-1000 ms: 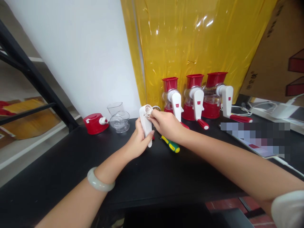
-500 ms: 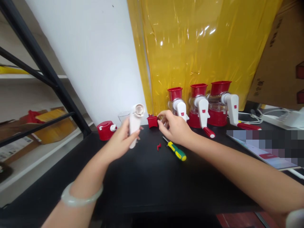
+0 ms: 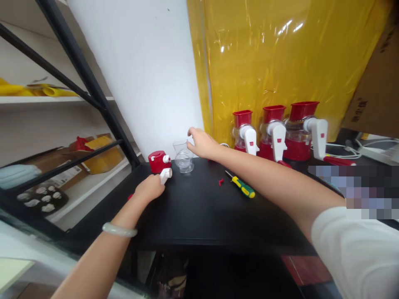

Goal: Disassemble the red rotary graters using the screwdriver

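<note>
My left hand (image 3: 150,187) is closed around a white crank handle (image 3: 166,176), low over the black table in front of a red base (image 3: 158,162) with a white knob. A bit of red (image 3: 130,197) shows at the far side of that hand. Beside the red base stands a clear plastic grater body (image 3: 184,161). My right hand (image 3: 202,142) reaches to its upper right edge with thumb and fingers apart; I cannot tell whether they touch it. My right forearm and hand largely hide the red piece behind them.
A green and yellow screwdriver (image 3: 243,187) and a small red part (image 3: 221,182) lie on the black table (image 3: 187,216). Several assembled red and white rotary graters (image 3: 276,133) line the back right. A metal-framed shelf (image 3: 90,95) stands at the left.
My left hand has lowered the crank handle toward the table in front of the red base. My right hand has left the red hopper and moved left to the clear body. The view has shifted.
</note>
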{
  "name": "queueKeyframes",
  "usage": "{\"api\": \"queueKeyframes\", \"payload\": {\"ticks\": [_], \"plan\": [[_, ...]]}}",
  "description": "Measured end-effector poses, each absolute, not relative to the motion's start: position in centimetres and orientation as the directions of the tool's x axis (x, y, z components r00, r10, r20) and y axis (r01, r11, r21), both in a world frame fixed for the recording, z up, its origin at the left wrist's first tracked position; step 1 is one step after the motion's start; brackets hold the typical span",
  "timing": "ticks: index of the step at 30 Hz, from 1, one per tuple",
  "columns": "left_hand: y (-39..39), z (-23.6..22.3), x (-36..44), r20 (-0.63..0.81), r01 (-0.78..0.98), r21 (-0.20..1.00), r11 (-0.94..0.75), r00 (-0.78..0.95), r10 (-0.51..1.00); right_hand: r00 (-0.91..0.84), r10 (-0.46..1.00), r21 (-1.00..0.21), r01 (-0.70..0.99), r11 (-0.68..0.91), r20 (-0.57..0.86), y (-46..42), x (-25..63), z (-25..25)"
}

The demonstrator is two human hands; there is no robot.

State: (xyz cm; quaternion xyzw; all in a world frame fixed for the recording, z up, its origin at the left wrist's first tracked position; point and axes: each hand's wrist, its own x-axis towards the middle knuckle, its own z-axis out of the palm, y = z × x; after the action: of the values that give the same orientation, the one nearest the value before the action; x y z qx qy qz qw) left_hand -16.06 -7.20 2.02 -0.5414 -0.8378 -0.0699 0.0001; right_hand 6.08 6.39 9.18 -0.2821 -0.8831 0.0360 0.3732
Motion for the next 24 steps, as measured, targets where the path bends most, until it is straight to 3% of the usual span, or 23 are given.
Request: {"api": "queueKeyframes", "payload": {"ticks": [2, 5, 10, 15, 19, 21, 24], "plan": [[-6.5, 1.9, -15.7, 0.041, 0.916, 0.019, 0.4, -0.401, 0.915, -0.552, 0.54, -0.273, 0.493, 0.826, 0.636, 7.4, 3.5, 9.5], [-5.8, 1.5, -15.8, 0.042, 0.925, -0.033, 0.379, -0.378, 0.925, -0.508, 0.631, -0.373, 0.523, 0.767, 0.586, 8.8, 0.6, 9.6], [-5.5, 0.3, -17.2, 0.064, 0.922, -0.015, 0.386, -0.384, 0.921, -0.513, 0.728, -0.537, 0.494, 0.684, 0.455, 10.0, -2.6, 8.8], [-5.1, 0.1, -18.5, 0.118, 0.915, 0.034, 0.401, -0.402, 0.908, -0.482, 0.782, -0.605, 0.504, 0.617, 0.396, 10.6, -4.8, 7.2], [-3.6, 1.6, -20.4, 0.239, 0.884, 0.2, 0.422, -0.461, 0.855, -0.452, 0.824, -0.639, 0.532, 0.556, 0.341, 11.1, -5.0, 6.5], [-2.2, 2.3, -21.9, 0.318, 0.866, 0.344, 0.363, -0.471, 0.823, -0.458, 0.828, -0.652, 0.527, 0.546, 0.324, 11.4, -4.8, 6.4], [0.4, 2.2, -24.5, 0.323, 0.752, 0.559, 0.35, -0.586, 0.743, -0.469, 0.827, -0.641, 0.539, 0.547, 0.311, 11.7, -4.6, 6.4]]}}
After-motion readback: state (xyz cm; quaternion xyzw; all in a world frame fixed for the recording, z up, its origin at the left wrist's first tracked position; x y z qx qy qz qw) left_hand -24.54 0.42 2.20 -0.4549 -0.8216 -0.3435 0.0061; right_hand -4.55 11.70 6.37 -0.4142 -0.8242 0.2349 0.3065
